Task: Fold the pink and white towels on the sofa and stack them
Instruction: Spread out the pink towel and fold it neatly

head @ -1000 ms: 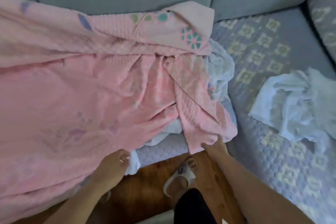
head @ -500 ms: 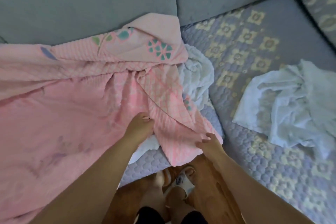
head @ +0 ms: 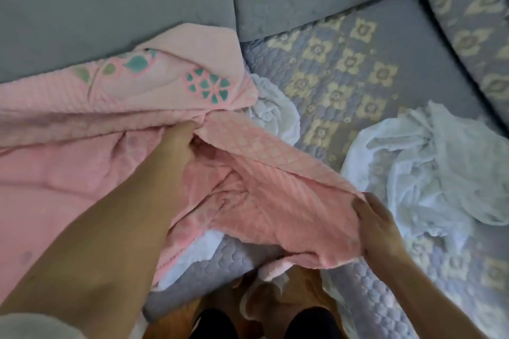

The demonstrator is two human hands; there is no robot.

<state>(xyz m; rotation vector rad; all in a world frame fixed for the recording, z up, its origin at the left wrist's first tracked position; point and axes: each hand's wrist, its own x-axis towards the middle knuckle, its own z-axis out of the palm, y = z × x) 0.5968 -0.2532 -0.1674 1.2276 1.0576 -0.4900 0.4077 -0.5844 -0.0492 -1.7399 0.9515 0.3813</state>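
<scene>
A large pink towel [head: 63, 162] with teal flower prints lies spread over the left half of the sofa, its far corner turned up against the back cushion. My left hand [head: 181, 143] reaches deep into the bunched folds at the towel's middle and grips the fabric there. My right hand [head: 377, 226] holds the towel's near right corner, lifted a little off the seat. One white towel [head: 275, 115] lies partly under the pink one. A second white towel [head: 429, 170] sits crumpled on the seat to the right.
The sofa seat carries a quilted lilac cover [head: 358, 74] with cream flower squares. Grey back cushions [head: 137, 3] run along the top. A patterned armrest [head: 473, 19] closes the right side. Below the seat edge is wooden floor with my feet in slippers [head: 264, 308].
My left hand moved from the towel's near edge up into its bunched middle. My right hand carried the near corner to the right and raised it. The camera moved closer.
</scene>
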